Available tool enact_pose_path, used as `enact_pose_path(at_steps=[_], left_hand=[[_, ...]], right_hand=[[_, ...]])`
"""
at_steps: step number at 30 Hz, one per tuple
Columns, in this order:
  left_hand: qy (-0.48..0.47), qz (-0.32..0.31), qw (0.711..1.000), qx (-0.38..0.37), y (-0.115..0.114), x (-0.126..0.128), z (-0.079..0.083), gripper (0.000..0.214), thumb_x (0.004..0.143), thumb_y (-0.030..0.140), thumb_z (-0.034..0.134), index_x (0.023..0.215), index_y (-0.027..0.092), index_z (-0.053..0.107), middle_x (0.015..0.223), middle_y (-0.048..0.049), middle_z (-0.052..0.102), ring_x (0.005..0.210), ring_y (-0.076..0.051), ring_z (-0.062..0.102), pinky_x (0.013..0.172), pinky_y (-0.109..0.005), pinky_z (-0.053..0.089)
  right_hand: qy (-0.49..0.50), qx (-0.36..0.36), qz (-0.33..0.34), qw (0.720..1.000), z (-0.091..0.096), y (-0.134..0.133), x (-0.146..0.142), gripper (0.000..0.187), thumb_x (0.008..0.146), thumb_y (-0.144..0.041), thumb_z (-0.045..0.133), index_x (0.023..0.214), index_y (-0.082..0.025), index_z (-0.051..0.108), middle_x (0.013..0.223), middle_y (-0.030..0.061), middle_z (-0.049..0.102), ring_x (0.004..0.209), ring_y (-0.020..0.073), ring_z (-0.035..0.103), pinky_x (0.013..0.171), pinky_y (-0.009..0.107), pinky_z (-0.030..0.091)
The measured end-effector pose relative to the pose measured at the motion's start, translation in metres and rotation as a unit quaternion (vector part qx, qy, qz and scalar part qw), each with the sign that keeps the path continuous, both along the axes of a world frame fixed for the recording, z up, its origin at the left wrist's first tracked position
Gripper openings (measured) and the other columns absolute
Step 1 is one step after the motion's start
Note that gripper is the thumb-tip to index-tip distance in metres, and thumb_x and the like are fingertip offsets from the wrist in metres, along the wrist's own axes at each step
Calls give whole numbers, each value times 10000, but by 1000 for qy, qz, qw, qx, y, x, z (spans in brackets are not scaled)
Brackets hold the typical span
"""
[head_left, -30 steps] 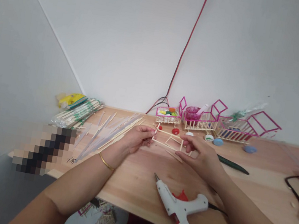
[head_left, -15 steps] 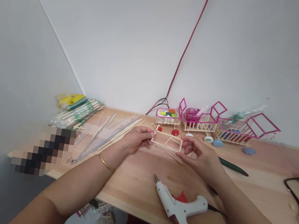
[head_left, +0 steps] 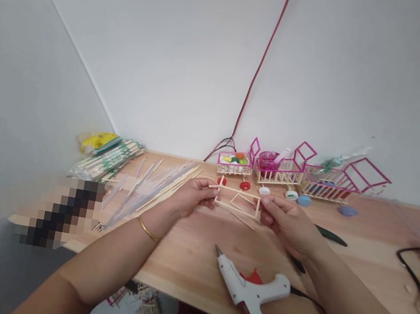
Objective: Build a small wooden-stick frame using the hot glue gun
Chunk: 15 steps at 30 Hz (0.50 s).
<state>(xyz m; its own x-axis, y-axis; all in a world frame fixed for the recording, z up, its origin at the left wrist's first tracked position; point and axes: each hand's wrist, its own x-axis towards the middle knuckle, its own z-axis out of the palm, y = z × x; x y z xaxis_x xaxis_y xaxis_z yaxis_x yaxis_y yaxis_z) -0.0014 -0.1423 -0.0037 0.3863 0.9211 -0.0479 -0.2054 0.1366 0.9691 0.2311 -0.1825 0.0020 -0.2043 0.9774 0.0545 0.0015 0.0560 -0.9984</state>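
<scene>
Between my two hands I hold a small frame of thin wooden sticks [head_left: 237, 201] just above the wooden table [head_left: 193, 251]. My left hand [head_left: 191, 197] pinches its left end. At the frame's right end, my right hand [head_left: 286, 222] closes its fingers on the sticks. A single loose stick [head_left: 242, 220] lies on the table under the frame. A white hot glue gun [head_left: 251, 293] rests on the table in front of me, nozzle pointing towards the frame.
Three pink-and-wood stick baskets [head_left: 280, 170] stand against the wall with bottle caps [head_left: 303, 200] before them. Bundles of sticks [head_left: 108, 158] and clear glue rods [head_left: 147, 189] lie at the left. A dark green tool [head_left: 330, 236] and a black cable [head_left: 418, 286] lie at the right.
Both hands have lifted the stick frame slightly and turned it, so that it stands more upright than a second ago. The glue gun has not moved.
</scene>
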Motion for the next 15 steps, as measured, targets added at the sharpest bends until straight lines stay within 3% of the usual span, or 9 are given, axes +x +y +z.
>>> enact_pose_path(at_steps=[3, 6, 15], left_hand=[[10, -13, 1000, 4, -1, 0, 1, 338, 602, 316, 750, 789, 97, 573, 668, -13, 612, 520, -62, 539, 545, -216, 480], [15, -20, 1000, 7, -2, 0, 2, 333, 603, 318, 747, 783, 96, 577, 673, -15, 613, 523, -63, 542, 545, -217, 480], [28, -12, 1000, 7, -2, 0, 3, 331, 565, 303, 766, 745, 91, 586, 660, -1, 590, 507, -57, 539, 538, -213, 474]], right_hand=[[38, -36, 24, 998, 0, 0, -2, 284, 766, -467, 567, 699, -191, 551, 550, -49, 369, 514, 91, 327, 492, 232, 281], [32, -16, 17, 999, -3, 1, -1, 279, 770, -464, 561, 715, -191, 557, 559, -49, 386, 527, 93, 339, 514, 232, 294], [-145, 81, -56, 985, -4, 2, 2, 353, 793, -526, 481, 713, -199, 586, 555, -23, 475, 535, 115, 428, 537, 241, 356]])
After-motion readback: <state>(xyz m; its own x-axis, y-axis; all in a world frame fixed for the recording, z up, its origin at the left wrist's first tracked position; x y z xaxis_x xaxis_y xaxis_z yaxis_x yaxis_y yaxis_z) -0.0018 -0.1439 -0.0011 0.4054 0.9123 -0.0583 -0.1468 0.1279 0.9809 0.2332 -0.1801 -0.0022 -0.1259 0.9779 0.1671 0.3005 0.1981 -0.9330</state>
